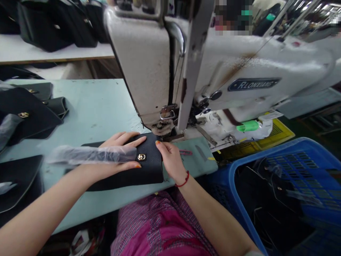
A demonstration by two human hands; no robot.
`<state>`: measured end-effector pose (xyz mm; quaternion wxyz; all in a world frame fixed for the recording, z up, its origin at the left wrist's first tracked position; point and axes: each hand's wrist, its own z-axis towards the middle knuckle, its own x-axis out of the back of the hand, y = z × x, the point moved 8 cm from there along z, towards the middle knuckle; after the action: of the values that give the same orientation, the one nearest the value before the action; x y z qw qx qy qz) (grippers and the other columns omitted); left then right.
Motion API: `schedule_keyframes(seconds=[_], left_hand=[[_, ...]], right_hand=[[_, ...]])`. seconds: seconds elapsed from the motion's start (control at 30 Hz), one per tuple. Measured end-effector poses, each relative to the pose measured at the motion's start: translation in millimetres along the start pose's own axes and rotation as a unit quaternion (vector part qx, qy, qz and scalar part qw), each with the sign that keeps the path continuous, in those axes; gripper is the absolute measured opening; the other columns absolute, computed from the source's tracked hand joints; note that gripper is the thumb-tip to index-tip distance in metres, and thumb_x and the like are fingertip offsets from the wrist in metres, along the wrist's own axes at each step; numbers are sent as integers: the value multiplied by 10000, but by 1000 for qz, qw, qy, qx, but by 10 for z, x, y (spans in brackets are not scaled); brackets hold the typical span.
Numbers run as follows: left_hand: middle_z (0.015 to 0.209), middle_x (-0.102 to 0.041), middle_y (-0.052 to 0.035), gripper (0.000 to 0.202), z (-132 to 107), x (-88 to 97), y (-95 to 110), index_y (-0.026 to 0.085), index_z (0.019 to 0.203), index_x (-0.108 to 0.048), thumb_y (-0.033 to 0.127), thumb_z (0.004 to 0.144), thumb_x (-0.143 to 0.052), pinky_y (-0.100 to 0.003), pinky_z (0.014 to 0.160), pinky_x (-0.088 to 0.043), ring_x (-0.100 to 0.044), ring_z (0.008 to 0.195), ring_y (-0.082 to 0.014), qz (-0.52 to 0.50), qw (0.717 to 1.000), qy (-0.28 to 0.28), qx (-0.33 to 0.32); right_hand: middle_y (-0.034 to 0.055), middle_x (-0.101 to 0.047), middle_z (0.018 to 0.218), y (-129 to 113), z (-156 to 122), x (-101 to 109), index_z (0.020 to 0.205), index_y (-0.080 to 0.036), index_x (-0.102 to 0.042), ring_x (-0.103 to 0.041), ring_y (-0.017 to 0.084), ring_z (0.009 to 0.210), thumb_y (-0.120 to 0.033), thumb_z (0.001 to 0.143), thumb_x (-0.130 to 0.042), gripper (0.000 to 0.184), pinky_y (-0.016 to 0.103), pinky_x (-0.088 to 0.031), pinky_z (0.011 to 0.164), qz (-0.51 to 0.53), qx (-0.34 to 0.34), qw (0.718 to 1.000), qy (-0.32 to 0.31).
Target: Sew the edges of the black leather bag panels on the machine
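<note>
A black leather bag piece lies on the pale green table under the head of a white sewing machine. It carries a gold clasp and a strap wrapped in clear plastic, which crosses over my left wrist. Flat on the leather, my left hand has its fingers spread on both sides of the strap. My right hand grips the right edge of the piece, thumb on top and the other fingers mostly hidden. The needle area is just beyond my right thumb.
Several black bag pieces lie on the table at left. Finished-looking black bags stand on a white shelf behind. A blue plastic basket holding black pieces is at right, near a yellow crate. Thread snips lie beside the machine.
</note>
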<state>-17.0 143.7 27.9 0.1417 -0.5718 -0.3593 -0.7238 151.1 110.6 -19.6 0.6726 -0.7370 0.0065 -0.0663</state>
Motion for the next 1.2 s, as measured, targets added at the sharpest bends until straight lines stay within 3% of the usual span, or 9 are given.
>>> schedule_keyframes(seconds=[0.13,0.4,0.6,0.73,0.83,0.9,1.03,1.2], left_hand=[[1458,-462,-139,752,-31,-25,67,230,1458,-461,640,835,-557,-511,1081,-361,-457,1259,-367,31,999,-11,25],[1415,-498,-157,880,-92,-95,153,228,1465,-456,743,759,-557,-513,1007,-419,-520,1142,-379,70,996,32,34],[1355,-513,-184,831,-84,-70,297,183,1446,-476,719,811,-502,-522,953,-452,-510,1093,-373,119,989,37,74],[1371,-502,-178,813,-59,-66,261,193,1410,-515,725,796,-520,-528,940,-457,-505,1087,-375,127,988,44,79],[1374,-497,-184,810,-40,-73,188,191,1398,-528,734,797,-508,-531,944,-453,-492,1102,-375,141,985,49,82],[1390,-484,-183,804,-33,-81,157,197,1396,-528,734,799,-504,-528,958,-444,-475,1132,-378,152,984,49,82],[1409,-472,-185,790,-21,-92,158,203,1395,-527,730,807,-498,-512,996,-418,-458,1181,-367,162,983,44,76],[1392,-488,-186,783,1,-46,201,212,1435,-479,716,837,-464,-491,928,-451,-485,1145,-363,187,979,43,74]], right_hand=[[-25,-292,613,-50,16,28,585,-188,-359,-295,105,596,-483,898,-491,450,248,-223,537,-30,12,999,-10],[-31,-273,595,-103,37,76,573,-191,-321,-264,94,567,-478,897,-494,466,250,-197,516,-38,14,998,-47],[-36,-290,603,-122,122,102,590,-191,-345,-270,93,575,-508,898,-497,467,251,-194,519,-58,0,994,-92],[-42,-279,605,-196,125,141,599,-191,-327,-267,90,577,-496,924,-489,475,251,-207,529,-82,15,991,-105],[-44,-286,609,-224,-28,192,616,-193,-317,-295,91,579,-452,961,-463,455,244,-240,546,-101,48,987,-116],[-43,-340,602,-157,-190,254,631,-194,-349,-346,93,573,-440,981,-442,438,238,-271,552,-115,54,985,-117],[5,-602,655,98,-476,348,716,-178,-546,-534,117,605,-423,1003,-418,399,238,-350,580,-147,44,980,-126],[55,-723,753,286,-550,349,727,-168,-641,-651,145,685,-420,1011,-417,441,236,-430,625,-129,43,983,-126]])
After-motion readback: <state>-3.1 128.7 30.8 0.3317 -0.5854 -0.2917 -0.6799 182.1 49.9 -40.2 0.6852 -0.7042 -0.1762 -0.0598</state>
